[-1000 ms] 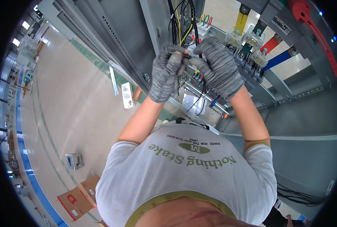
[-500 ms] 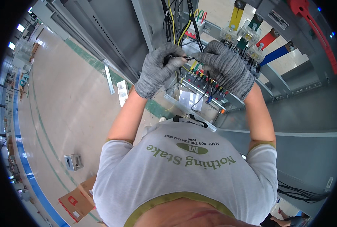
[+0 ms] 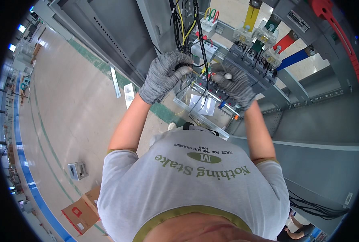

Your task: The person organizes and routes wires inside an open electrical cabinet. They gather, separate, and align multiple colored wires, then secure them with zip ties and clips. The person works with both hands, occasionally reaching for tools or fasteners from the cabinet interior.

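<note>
My left hand (image 3: 165,76), in a grey knitted glove, is closed around black wires (image 3: 184,65) beside the hanging wire bundle. My right hand (image 3: 236,84), gloved alike, has its fingers curled in front of a row of coloured terminals; whatever it may hold is hidden. A small pale spot shows at its fingers, too small to name. Between the two hands, thin black wires (image 3: 206,52) hang down. The upright bundle of black and yellow wires (image 3: 179,30) comes from above, just beyond my left hand.
The open grey cabinet frame (image 3: 147,24) surrounds the work. At right are a dark breaker block (image 3: 250,70), coloured busbars (image 3: 286,41) and a red handle (image 3: 341,36). Below the terminals hangs a clear plastic sheet (image 3: 202,105). A cardboard box (image 3: 80,213) lies on the floor at left.
My hands have come apart; their fingertips met before. The right hand has dropped nearer and to the left, toward the terminals. My left hand has moved slightly left, still gripping the wires.
</note>
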Demonstrator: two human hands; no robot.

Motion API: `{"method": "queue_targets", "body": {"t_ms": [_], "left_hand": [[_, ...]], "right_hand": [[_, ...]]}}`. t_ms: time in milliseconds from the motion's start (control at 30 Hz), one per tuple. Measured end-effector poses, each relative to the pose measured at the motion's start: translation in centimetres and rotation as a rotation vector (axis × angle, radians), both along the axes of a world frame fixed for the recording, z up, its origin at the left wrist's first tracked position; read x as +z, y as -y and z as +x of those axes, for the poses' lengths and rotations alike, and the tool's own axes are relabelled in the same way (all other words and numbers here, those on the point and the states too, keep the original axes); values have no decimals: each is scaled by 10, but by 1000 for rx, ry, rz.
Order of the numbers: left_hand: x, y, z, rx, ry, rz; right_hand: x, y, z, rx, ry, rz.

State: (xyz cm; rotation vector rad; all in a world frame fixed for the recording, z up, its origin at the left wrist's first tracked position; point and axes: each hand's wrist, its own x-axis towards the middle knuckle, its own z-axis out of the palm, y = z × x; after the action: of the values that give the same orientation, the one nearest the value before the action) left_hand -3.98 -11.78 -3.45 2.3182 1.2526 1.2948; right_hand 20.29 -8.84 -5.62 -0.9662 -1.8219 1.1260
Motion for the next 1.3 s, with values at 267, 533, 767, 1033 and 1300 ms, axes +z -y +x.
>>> {"method": "queue_targets", "body": {"t_ms": [267,533,767,1033,1300], "left_hand": [[-23,16,19,418,-176,317],[-92,54,62,26,511,-434],[-81,51,51,-247,583,-805],[-84,58,29,-226,671,-644],[-83,72,38,-221,871,-596]], "right_hand": [[-14,-4,-10,43,-6,-162],[-2,1,-3,72,-101,-304],[11,18,-16,55,-3,-191],[15,45,-38,-160,-39,-324],[13,57,-52,-259,50,-349]]}}
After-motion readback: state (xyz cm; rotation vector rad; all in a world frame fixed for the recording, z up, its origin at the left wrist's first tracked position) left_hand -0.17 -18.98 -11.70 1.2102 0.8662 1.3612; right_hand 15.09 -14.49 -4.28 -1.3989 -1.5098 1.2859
